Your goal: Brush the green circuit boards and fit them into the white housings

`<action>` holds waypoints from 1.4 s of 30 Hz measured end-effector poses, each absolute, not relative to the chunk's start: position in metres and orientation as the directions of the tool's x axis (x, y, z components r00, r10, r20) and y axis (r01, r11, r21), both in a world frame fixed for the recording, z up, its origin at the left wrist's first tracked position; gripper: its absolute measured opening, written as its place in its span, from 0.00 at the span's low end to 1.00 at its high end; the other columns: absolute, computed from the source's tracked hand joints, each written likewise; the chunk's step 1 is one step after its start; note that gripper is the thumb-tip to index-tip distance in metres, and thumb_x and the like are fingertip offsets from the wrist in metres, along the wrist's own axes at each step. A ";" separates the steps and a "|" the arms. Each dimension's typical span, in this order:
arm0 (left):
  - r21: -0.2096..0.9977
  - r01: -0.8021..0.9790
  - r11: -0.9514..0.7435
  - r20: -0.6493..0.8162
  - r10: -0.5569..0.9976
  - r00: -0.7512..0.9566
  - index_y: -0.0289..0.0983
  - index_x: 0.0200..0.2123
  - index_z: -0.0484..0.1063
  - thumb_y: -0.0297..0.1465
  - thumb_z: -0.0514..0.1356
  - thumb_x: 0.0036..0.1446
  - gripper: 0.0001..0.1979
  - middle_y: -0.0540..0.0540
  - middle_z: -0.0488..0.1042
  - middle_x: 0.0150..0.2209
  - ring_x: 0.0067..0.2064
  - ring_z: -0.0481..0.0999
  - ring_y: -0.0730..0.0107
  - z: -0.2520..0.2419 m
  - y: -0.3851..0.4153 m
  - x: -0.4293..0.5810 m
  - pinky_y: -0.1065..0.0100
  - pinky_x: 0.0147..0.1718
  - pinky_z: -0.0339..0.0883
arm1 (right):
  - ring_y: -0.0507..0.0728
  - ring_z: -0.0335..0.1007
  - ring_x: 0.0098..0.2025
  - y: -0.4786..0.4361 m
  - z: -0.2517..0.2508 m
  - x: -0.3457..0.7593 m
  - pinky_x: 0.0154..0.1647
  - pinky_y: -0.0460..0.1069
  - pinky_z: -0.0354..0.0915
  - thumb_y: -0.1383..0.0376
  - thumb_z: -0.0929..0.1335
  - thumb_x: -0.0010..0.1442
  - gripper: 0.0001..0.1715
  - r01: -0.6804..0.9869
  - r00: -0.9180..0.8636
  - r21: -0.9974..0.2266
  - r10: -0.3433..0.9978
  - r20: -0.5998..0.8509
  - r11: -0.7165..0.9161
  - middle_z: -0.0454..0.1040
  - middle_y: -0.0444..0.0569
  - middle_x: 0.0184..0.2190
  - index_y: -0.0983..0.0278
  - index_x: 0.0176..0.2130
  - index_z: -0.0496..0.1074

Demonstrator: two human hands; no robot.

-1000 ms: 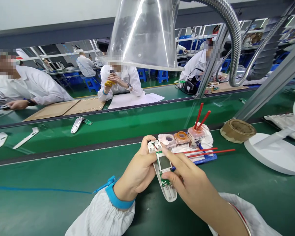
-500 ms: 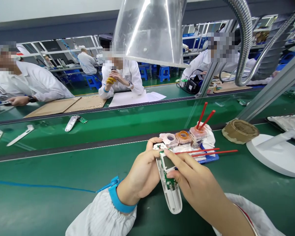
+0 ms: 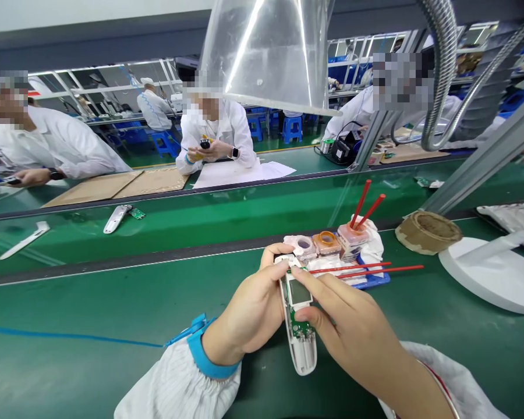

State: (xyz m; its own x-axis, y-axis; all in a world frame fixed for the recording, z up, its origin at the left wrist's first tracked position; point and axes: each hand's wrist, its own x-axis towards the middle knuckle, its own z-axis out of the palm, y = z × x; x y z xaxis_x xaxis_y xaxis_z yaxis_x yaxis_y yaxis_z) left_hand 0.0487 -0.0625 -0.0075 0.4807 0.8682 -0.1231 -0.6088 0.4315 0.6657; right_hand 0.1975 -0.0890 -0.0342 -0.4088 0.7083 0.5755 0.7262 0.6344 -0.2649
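My left hand [image 3: 251, 308] is wrapped round the upper part of a long white plastic housing half [image 3: 304, 359], held tilted above the bench. In the housing lies a green circuit board [image 3: 297, 327] with a small grey display [image 3: 299, 292] in a white frame. My left thumb rests near the housing's top end. My right hand [image 3: 353, 326] grips the board from the right, its index finger at the display's upper edge and its thumb on the board below the display. The fingers hide part of the board's upper end. A blue wrist strap [image 3: 212, 358] circles my left wrist.
Beyond my hands stand small bottles [image 3: 326, 243] on a blue tray [image 3: 378, 281] with red sticks [image 3: 371, 210]. A brown tape roll [image 3: 428, 233] and white lamp base [image 3: 484, 279] are at right. Housing parts [image 3: 117, 219] lie on the green belt [image 3: 209, 220]. A clear hood [image 3: 271, 58] hangs above.
The housing's lower end has swung slightly left and up, with both hands still on it. Parts on the belt have moved left. The co-worker opposite has lowered their hands, showing a dark-topped object.
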 end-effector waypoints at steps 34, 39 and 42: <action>0.870 -0.382 0.312 -0.059 0.835 0.547 0.46 0.46 0.53 0.26 0.56 0.59 0.16 0.54 0.69 0.35 0.36 0.68 0.80 -0.019 -0.063 0.047 0.75 0.35 0.61 | 0.52 0.64 0.29 -0.090 -0.043 0.199 0.30 0.48 0.60 0.60 0.65 0.63 0.23 0.724 -0.314 -0.281 0.664 0.678 0.630 0.70 0.44 0.28 0.69 0.54 0.61; 0.861 -0.379 0.339 -0.098 0.842 0.530 0.45 0.46 0.53 0.26 0.56 0.59 0.16 0.52 0.70 0.36 0.37 0.69 0.77 -0.014 -0.061 0.048 0.72 0.37 0.63 | 0.53 0.66 0.30 -0.086 -0.041 0.199 0.31 0.48 0.62 0.58 0.63 0.63 0.24 0.730 -0.313 -0.335 0.728 0.610 0.595 0.70 0.46 0.29 0.69 0.54 0.62; 0.843 -0.399 0.361 -0.123 0.851 0.511 0.44 0.45 0.54 0.26 0.56 0.58 0.15 0.51 0.70 0.35 0.36 0.71 0.74 -0.012 -0.059 0.048 0.71 0.36 0.64 | 0.54 0.65 0.31 -0.084 -0.041 0.200 0.30 0.49 0.63 0.56 0.63 0.63 0.26 0.676 -0.288 -0.489 0.808 0.514 0.552 0.68 0.46 0.29 0.65 0.56 0.61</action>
State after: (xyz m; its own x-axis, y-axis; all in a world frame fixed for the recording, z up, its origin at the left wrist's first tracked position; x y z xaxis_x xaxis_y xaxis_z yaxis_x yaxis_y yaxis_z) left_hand 0.0483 -0.0586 -0.0119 0.5106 0.8510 -0.1226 -0.3994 0.3611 0.8427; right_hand 0.2001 -0.0835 -0.0414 -0.2878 0.8082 0.5139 0.6756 0.5516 -0.4892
